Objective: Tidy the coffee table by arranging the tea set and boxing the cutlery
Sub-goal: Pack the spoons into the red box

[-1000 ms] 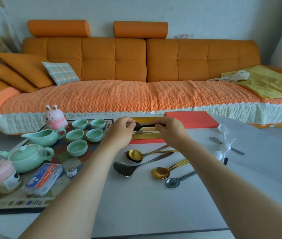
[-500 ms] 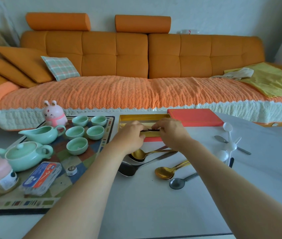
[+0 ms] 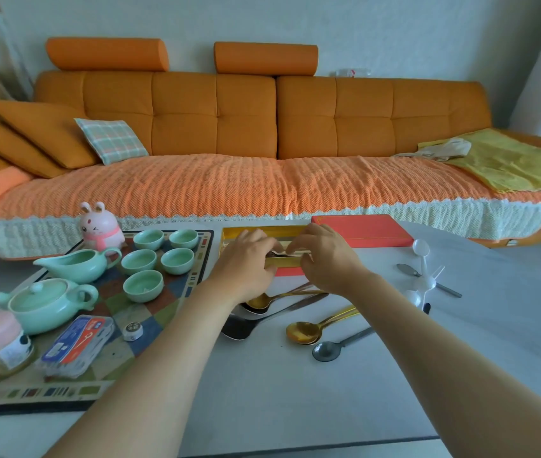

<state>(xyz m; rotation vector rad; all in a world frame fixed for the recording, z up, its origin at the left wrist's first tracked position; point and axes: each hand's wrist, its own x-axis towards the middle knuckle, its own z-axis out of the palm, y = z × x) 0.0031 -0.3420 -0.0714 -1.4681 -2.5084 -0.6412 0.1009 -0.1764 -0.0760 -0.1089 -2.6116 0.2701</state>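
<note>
two grips noted: left hand and right hand pinch one cutlery piece over gold-lined box, centre frame. likely fault: piece seats crooked, hands masking the box interior.

The left hand and right hand hide most of the utensil in the gold box.

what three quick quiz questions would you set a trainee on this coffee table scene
1. How many green teacups stand on the patterned mat?
2. True or false: the left hand and right hand are both at the gold box.
3. The red lid lies: A on the box; B right of the box; C on the mat.
Key: 1 five; 2 true; 3 B.
</note>
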